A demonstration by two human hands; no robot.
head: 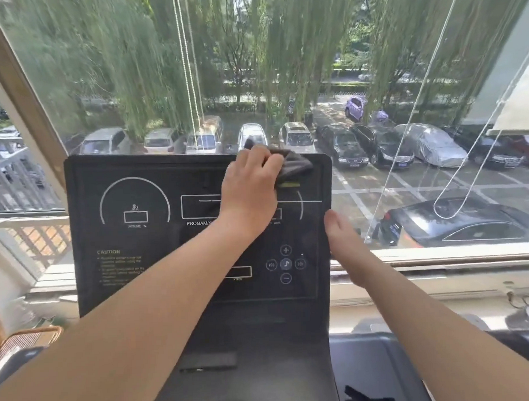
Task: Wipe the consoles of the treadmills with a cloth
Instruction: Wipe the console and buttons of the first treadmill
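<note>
A black treadmill console (133, 265) stands upright in front of me, with white dial outlines, a caution text and round buttons. My left hand (251, 188) presses a dark grey cloth (295, 166) against the console's upper right area, near its top edge. My right hand (345, 245) grips the console's right edge, thumb on the front face and fingers hidden behind the panel.
A large window (282, 64) lies right behind the console, with blind cords (189, 68) hanging at centre and right. A sill (439, 272) runs below it. The grey treadmill tray (377, 364) sits at lower right; a wicker basket (31, 337) at lower left.
</note>
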